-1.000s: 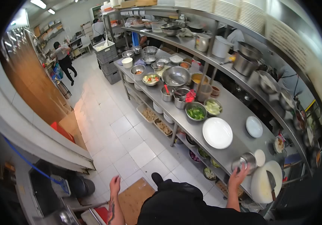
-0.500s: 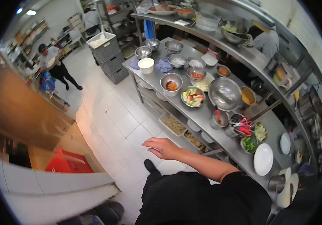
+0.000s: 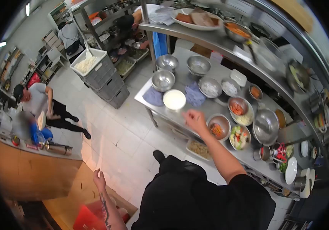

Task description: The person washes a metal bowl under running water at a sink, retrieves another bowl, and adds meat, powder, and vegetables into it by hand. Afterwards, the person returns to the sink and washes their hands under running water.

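My right hand (image 3: 195, 119) reaches out over the near edge of the steel counter, slightly blurred, fingers a little bent and nothing seen in them. Just beyond it stands a white tub (image 3: 174, 110) with pale contents. A steel bowl (image 3: 225, 119) holding chopped orange pieces sits beside my right wrist. To its right is a bowl of mixed salad (image 3: 240, 138). My left hand (image 3: 99, 178) is low on the left, its fingers apart and holding nothing, above the floor and near a wooden panel (image 3: 66, 182).
Steel bowls (image 3: 163, 79) and blue cloths (image 3: 195, 95) lie on the counter. An overhead shelf (image 3: 206, 40) runs above it. Stacked grey crates (image 3: 105, 86) carry a white bin (image 3: 100, 57) with a scoop. A person (image 3: 37, 96) stands at far left; others work behind.
My view has swung and moved nearer the counter's far end. My right hand has gone from above the floor to the counter edge. My left hand has come into view.
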A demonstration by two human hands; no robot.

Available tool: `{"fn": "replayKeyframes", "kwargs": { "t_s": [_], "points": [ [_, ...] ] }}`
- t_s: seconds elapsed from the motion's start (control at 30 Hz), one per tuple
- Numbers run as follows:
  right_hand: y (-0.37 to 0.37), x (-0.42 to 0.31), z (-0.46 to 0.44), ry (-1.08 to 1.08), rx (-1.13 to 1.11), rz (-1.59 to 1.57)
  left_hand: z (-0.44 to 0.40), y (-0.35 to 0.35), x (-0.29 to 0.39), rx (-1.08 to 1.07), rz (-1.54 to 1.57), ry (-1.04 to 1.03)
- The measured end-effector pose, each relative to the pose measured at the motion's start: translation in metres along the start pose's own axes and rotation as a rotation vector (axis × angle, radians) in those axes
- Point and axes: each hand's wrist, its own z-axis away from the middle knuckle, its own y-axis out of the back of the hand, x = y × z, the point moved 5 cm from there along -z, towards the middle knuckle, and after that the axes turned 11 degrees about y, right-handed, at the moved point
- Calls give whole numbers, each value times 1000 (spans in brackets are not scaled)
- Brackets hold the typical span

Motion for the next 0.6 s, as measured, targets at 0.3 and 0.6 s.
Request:
{"fn": "replayKeyframes", "kwargs": {
  "t_s": [0.3, 0.6],
  "points": [
    [-89, 118, -242, -104, 265, 636, -158, -151, 151, -427, 171, 10],
    [-81, 41, -249, 9, 466, 865, -456, -266, 149, -736, -74, -161]
  ]
}}
